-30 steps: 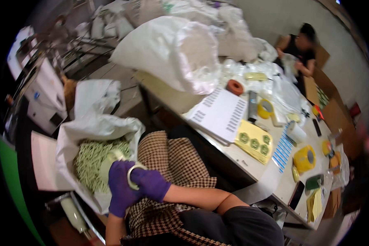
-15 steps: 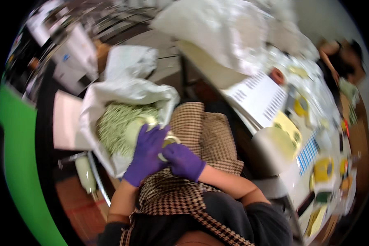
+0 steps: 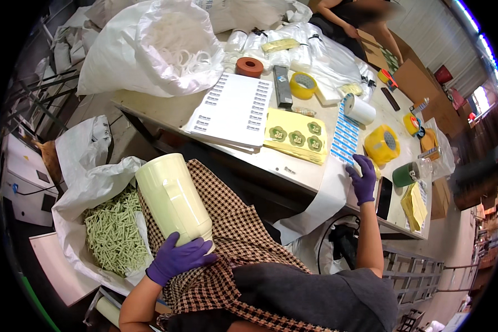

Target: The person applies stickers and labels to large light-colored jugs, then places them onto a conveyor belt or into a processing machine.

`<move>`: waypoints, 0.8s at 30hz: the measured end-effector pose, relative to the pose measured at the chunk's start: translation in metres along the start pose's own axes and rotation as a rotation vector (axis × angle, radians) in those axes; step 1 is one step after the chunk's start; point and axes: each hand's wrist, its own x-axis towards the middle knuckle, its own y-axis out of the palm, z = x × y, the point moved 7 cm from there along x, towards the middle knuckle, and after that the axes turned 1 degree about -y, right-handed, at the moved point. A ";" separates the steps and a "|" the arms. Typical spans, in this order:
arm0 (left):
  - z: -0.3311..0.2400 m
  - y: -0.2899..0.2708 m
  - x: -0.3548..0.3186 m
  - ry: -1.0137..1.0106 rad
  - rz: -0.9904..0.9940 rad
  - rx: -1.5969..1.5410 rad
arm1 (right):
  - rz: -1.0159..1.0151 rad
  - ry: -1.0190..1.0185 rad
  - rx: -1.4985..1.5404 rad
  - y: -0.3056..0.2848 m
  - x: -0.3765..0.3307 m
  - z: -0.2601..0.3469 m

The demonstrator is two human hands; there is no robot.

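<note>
Pale yellow-green jug (image 3: pixel 174 200): held over the person's checked lap, tilted with its open rim up and to the left, handle facing the camera. The left hand (image 3: pixel 178 259), in a purple glove, grips the jug at its base with the fingers curled and clamped around it. Just left of the jug lies an open white sack (image 3: pixel 86 191) holding a heap of small green sticks (image 3: pixel 115 237); the jug is beside it, not inside.

The right hand (image 3: pixel 363 178), also in a purple glove, reaches to the table edge (image 3: pixel 249 157) and rests on a long strip of blue-and-white labels (image 3: pixel 344 135), fingers spread apart and pressing flat; it clasps nothing.

Near that hand stand a yellow tape roll (image 3: pixel 383 145) and a green tape roll (image 3: pixel 406 174). Further left on the table lie yellow sticker sheets (image 3: pixel 296 135) and a white printed label sheet (image 3: pixel 235 108).
</note>
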 end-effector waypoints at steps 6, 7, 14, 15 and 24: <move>-0.005 -0.001 0.022 0.069 -0.017 -0.011 | 0.063 0.281 0.100 0.016 -0.024 -0.074; -0.005 0.001 0.023 0.057 -0.015 -0.014 | 0.051 0.327 0.081 0.015 -0.026 -0.079; -0.008 0.023 0.005 0.109 0.165 0.013 | -0.184 -0.204 -0.125 0.001 -0.018 0.027; -0.008 0.025 0.003 0.099 0.138 -0.030 | -0.175 -0.111 -0.106 0.008 -0.013 0.045; -0.018 0.040 -0.005 0.201 0.042 0.315 | 0.689 -0.170 0.835 0.214 0.046 0.325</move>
